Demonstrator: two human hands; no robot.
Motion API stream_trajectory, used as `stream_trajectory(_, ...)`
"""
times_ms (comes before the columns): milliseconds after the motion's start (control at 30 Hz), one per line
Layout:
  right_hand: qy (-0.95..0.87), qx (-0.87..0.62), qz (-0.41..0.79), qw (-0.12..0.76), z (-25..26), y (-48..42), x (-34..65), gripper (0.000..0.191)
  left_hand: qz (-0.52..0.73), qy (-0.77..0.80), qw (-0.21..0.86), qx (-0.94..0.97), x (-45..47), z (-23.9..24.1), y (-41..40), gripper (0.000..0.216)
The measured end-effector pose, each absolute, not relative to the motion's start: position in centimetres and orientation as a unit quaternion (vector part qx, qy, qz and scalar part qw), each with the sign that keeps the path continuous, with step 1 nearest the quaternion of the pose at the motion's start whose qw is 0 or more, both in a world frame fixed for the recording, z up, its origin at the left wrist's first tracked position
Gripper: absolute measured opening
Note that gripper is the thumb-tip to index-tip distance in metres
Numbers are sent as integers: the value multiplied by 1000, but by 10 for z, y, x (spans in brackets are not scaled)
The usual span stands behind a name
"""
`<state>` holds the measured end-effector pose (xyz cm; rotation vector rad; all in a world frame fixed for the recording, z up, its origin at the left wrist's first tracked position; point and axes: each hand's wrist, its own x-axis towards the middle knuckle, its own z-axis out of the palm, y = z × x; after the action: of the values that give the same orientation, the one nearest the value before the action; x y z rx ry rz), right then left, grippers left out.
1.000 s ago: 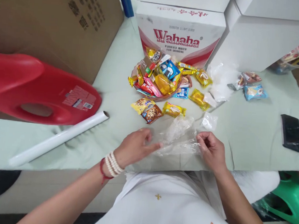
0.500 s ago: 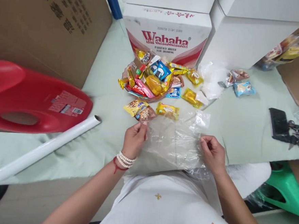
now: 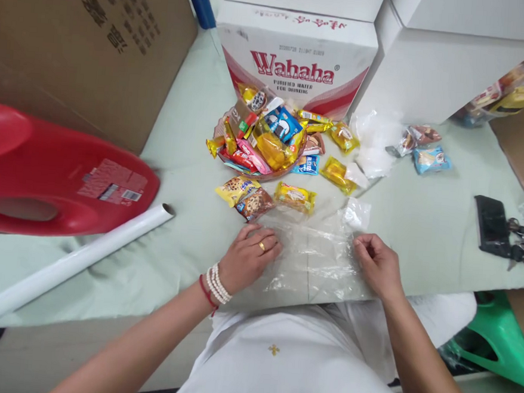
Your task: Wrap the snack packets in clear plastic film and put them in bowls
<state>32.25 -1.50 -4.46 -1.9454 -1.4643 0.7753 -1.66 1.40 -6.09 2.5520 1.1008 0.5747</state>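
Note:
A clear plastic bag (image 3: 307,253) lies spread near the table's front edge. Over its left side rests my left hand (image 3: 253,256), palm down with the fingers laid out, wearing a ring. My right hand (image 3: 378,267) pinches the bag's right edge between thumb and fingers. Just beyond the bag are a yellow-wrapped snack (image 3: 295,197) and two cookie packets, one yellow (image 3: 236,190) and one brown (image 3: 255,204). A pinkish clear bowl (image 3: 263,176) heaped with wrapped snacks stands behind them. More yellow snack packs (image 3: 339,175) lie right of the bowl.
A white Wahaha carton (image 3: 293,61) stands behind the bowl. On the left are a red jug (image 3: 66,177), a white tube (image 3: 73,261) and a brown carton (image 3: 88,46). Crumpled clear plastic (image 3: 375,144), a blue packet (image 3: 431,159), a black pouch (image 3: 492,226) and keys (image 3: 523,248) lie to the right.
My left hand has gone from pinching the bag's left edge to lying palm down on it. The bag now lies flatter on the table. My right hand keeps its pinch.

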Motion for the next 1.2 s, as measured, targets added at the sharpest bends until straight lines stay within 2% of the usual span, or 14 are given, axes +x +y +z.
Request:
stream_trajectory(133, -628, -706, 256, 202, -19, -2, 345, 40, 186, 393, 188, 881, -27, -65, 6, 41)
stream_trajectory(300, -739, -650, 70, 162, 27, 94, 328, 29, 223, 436, 245, 837, -31, -66, -16, 37)
stream_trajectory(367, -767, -634, 34, 94, 29, 150, 304, 27, 239, 446, 253, 825, -30, -66, -19, 34)
stream_trajectory(467, -814, -581, 12, -11, 15, 221, 265, 51, 234, 455, 253, 821, -27, -66, -19, 34)
stream_trajectory(567, -834, -548, 3, -66, 1, 258, 243, 50, 202, 466, 248, 825, -25, -67, -19, 45)
stream_trajectory(667, -817, -575, -7, -36, 7, 258, 255, 42, 180, 476, 248, 824, -25, -69, -19, 52)
stream_trajectory(733, -794, -606, -10, 45, 23, 243, 279, 38, 182, 482, 258, 817, -25, -69, -17, 52)
stream_trajectory(800, -757, -630, 7, 172, 41, 219, 307, 36, 192, 492, 272, 804, -23, -69, -12, 52)
stream_trajectory(867, -709, -632, 98, 297, 57, 188, 329, 33, 203, 499, 288, 792, -20, -68, -4, 53)
stream_trajectory(933, -641, -629, 254, 358, 64, 155, 338, 29, 207, 501, 300, 785, -17, -66, 3, 55)
stream_trajectory(1000, -593, -618, 387, 342, 59, 124, 332, 30, 200, 503, 306, 783, -13, -63, 7, 58)
stream_trajectory(1067, -605, -585, 465, 274, 42, 98, 315, 34, 185, 505, 301, 788, -10, -61, 7, 60)
stream_trajectory(1133, -656, -545, 480, 205, 19, 79, 293, 38, 168, 505, 287, 796, -10, -59, 3, 62)
stream_trajectory(1200, -717, -534, 413, 176, -3, 66, 275, 41, 152, 507, 267, 805, -13, -57, -3, 64)
